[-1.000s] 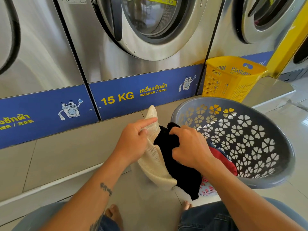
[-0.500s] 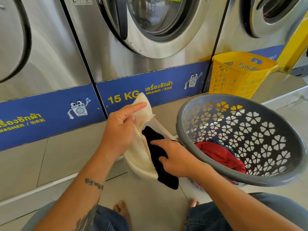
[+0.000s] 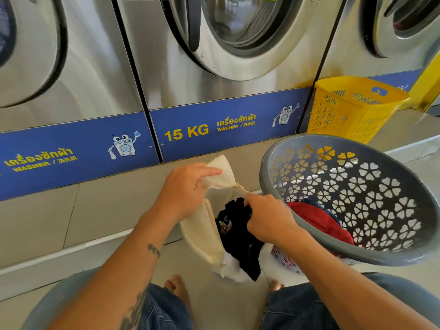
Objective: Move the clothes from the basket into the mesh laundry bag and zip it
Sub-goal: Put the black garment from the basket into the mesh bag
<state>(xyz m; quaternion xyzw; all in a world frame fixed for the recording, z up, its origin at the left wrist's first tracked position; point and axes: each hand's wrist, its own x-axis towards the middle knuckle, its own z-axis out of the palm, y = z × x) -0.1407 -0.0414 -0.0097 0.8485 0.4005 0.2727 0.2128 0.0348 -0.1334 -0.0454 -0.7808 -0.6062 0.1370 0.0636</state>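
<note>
My left hand (image 3: 184,190) pinches the upper edge of a cream mesh laundry bag (image 3: 204,236) and holds its mouth open in front of me. A black garment (image 3: 240,236) sits partly inside the bag, its lower end hanging out over the edge. My right hand (image 3: 267,217) grips the top of that black garment at the bag's mouth. To the right, a grey basket with flower cut-outs (image 3: 381,203) is tilted toward me. A red garment (image 3: 319,220) and a bit of blue cloth lie in it.
Steel washers (image 3: 238,55) with a blue "15 KG" band fill the wall ahead. A yellow basket (image 3: 350,108) stands on the ledge at the right. My bare feet and jean-clad knees show at the bottom, over a tiled floor (image 3: 214,303).
My right hand has pushed the black garment lower into the mesh bag. My left hand has kept its hold on the bag's edge and spread the mouth wider.
</note>
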